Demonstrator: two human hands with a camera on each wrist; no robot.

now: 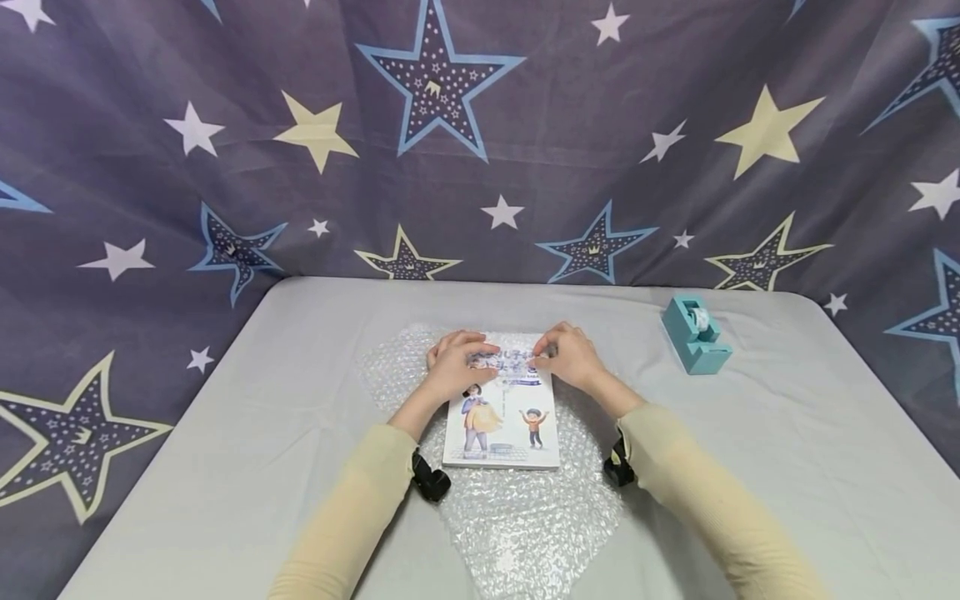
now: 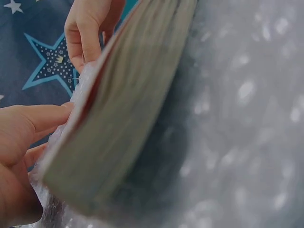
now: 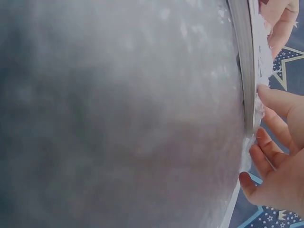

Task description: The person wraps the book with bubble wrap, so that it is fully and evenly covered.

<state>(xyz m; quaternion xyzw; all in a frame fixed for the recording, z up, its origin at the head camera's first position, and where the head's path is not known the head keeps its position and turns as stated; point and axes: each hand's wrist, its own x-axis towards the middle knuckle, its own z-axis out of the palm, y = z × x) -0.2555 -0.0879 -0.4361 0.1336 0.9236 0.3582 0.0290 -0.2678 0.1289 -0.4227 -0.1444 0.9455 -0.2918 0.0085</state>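
A paperback book (image 1: 501,433) with a white illustrated cover lies face up on a sheet of bubble wrap (image 1: 532,525). Part of the wrap is folded over the top of the cover, across its title. My left hand (image 1: 455,365) holds this fold at the upper left corner, thumb and fingers over the cover. At the upper right corner, my right hand (image 1: 572,358) pinches the wrap between thumb and fingers. The left wrist view shows the book's page edges (image 2: 118,109) close up, with wrap along the cover under the fingertips of both hands.
A teal tape dispenser (image 1: 693,337) with a roll of clear tape stands at the back right of the grey-covered table (image 1: 757,467). Behind the table hangs a dark star-patterned curtain (image 1: 525,167). Loose wrap spreads beyond the book toward the front and back left.
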